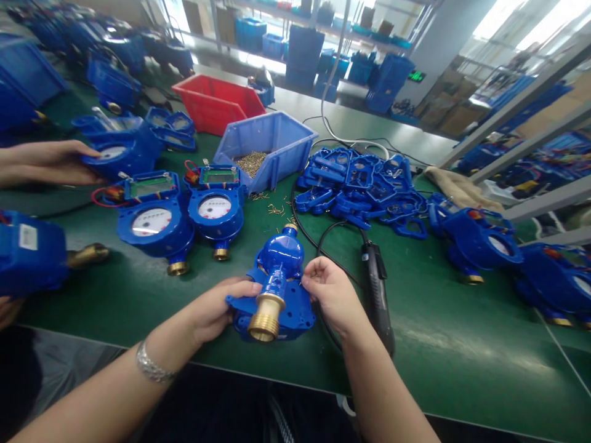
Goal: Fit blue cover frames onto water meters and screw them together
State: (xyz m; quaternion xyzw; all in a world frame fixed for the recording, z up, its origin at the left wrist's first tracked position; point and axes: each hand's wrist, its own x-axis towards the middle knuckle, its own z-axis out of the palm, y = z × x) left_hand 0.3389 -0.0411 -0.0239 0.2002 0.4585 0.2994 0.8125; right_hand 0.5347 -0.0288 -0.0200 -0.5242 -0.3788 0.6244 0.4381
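A blue water meter (282, 261) with brass threaded ends lies in front of me, its underside turned up and one brass end towards me. My left hand (220, 306) grips its left side, thumb on top. At the meter's right edge, my right hand (329, 289) has thumb and forefinger pinched together; what they hold is too small to make out, possibly a screw. A black electric screwdriver (377, 295) with a cable lies just right of that hand. Loose brass screws (276, 210) are scattered beyond the meter.
A blue bin (286, 144) holds many small screws, with a red bin (217, 101) behind. Blue plastic frames (360, 184) are heaped right of it. Open meters (154, 221) stand at left, others (484, 243) at right. Another person's hand (55, 163) touches a meter at far left.
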